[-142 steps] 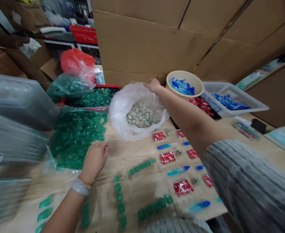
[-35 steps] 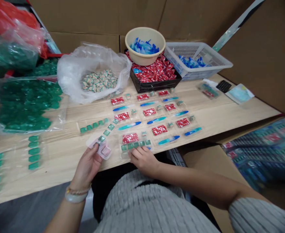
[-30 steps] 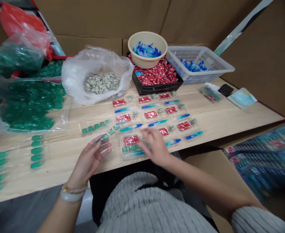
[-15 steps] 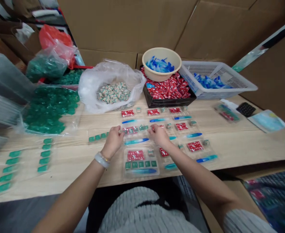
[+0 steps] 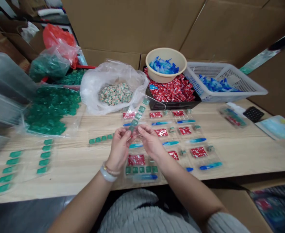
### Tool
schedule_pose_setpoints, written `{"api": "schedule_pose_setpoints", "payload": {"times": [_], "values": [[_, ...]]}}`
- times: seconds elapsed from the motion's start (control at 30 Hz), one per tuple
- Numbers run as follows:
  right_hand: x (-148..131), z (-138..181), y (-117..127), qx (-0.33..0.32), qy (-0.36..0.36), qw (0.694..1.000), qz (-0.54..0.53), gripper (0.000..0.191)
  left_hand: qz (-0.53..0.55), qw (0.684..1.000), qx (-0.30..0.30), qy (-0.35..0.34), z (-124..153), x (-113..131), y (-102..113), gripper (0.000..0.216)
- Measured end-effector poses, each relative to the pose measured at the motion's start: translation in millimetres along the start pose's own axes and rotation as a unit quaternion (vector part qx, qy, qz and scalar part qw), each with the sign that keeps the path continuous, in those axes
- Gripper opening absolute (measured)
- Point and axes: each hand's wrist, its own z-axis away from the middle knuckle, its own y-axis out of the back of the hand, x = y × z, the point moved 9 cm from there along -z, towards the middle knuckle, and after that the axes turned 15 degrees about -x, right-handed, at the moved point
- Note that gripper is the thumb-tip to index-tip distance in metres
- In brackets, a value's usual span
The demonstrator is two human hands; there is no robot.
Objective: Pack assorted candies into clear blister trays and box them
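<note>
Both hands pinch the lower end of a clear plastic blister sheet, which is tilted up above the table with a row of green square pieces in it. My left hand grips its left side, fingers closed. My right hand is closed on the right side, thumb on top. Beneath and around them lie clear trays with red packets, blue pens and small patterned blocks. The nearest tray holds a red packet, several green squares and a blue pen; my forearm and hand partly cover others.
Green pieces fill a plastic bag at left, beside stacked clear trays. Behind stand a white bag of small blocks, a black box of red packets, a cream bowl and a white basket with blue pens.
Both hands have lifted the clear sheet with green squares off a tray and tilted its far end upward. The hands have come closer together, and the view has shifted slightly.
</note>
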Motion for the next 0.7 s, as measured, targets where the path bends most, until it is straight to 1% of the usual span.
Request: {"api": "schedule_pose_setpoints", "payload": {"times": [0.03, 0.07, 0.1, 0.13, 0.17, 0.2, 0.23, 0.27, 0.3, 0.33, 0.37, 0.4, 0.43, 0.47, 0.5, 0.53, 0.57, 0.6, 0.7], "values": [[-3, -1, 2, -0.001, 0.01, 1.0, 0.009, 0.028, -0.029, 1.0, 0.001, 0.003, 5, -3, 1, 0.028], [-8, -3, 7, -0.016, 0.007, 0.999, 0.034, 0.027, -0.077, 0.997, 0.007, 0.002, 11, -3, 6, 0.031], [-12, -8, 12, -0.05, -0.013, 0.996, 0.073, 0.027, -0.144, 0.989, 0.017, -0.007, 17, 2, 14, 0.036], [-14, -14, 16, -0.104, -0.052, 0.986, 0.124, 0.028, -0.228, 0.973, 0.028, -0.025, 22, 10, 23, 0.041], [-13, -20, 19, -0.167, -0.105, 0.964, 0.178, 0.028, -0.323, 0.944, 0.033, -0.051, 28, 20, 28, 0.045], [-7, -25, 20, -0.238, -0.167, 0.929, 0.229, 0.028, -0.421, 0.903, 0.024, -0.081, 32, 29, 29, 0.046], [0, -28, 20, -0.301, -0.225, 0.884, 0.279, 0.028, -0.513, 0.852, -0.006, -0.107, 35, 34, 24, 0.045], [8, -32, 21, -0.348, -0.274, 0.832, 0.335, 0.028, -0.592, 0.794, -0.053, -0.124, 37, 32, 16, 0.043], [14, -37, 22, -0.375, -0.305, 0.777, 0.402, 0.026, -0.656, 0.736, -0.108, -0.13, 39, 24, 7, 0.042], [17, -45, 22, -0.378, -0.316, 0.724, 0.483, 0.025, -0.703, 0.682, -0.16, -0.125, 40, 12, -1, 0.041], [16, -55, 21, -0.355, -0.301, 0.671, 0.577, 0.025, -0.736, 0.637, -0.201, -0.113, 40, 0, -5, 0.041], [11, -65, 18, -0.314, -0.267, 0.62, 0.668, 0.027, -0.759, 0.602, -0.228, -0.097, 40, -12, -6, 0.041], [3, -71, 13, -0.266, -0.224, 0.574, 0.742, 0.032, -0.776, 0.577, -0.242, -0.082, 39, -21, -5, 0.042], [-3, -71, 7, -0.221, -0.184, 0.537, 0.793, 0.038, -0.787, 0.561, -0.247, -0.071, 38, -27, -4, 0.043], [-7, -66, 3, -0.186, -0.155, 0.515, 0.822, 0.043, -0.794, 0.551, -0.248, -0.065, 36, -32, -2, 0.044], [-8, -58, 1, -0.164, -0.134, 0.504, 0.837, 0.045, -0.799, 0.545, -0.246, -0.062, 36, -35, -2, 0.046], [-5, -47, 0, -0.162, -0.117, 0.499, 0.843, 0.045, -0.803, 0.542, -0.242, -0.06, 35, -37, -1, 0.048], [1, -35, -1, -0.174, -0.101, 0.494, 0.846, 0.044, -0.804, 0.541, -0.239, -0.057, 34, -39, -2, 0.049], [17, -5, -4, -0.23, -0.035, 0.469, 0.852, 0.041, -0.801, 0.548, -0.234, -0.045, 37, -36, -4, 0.05]]}}
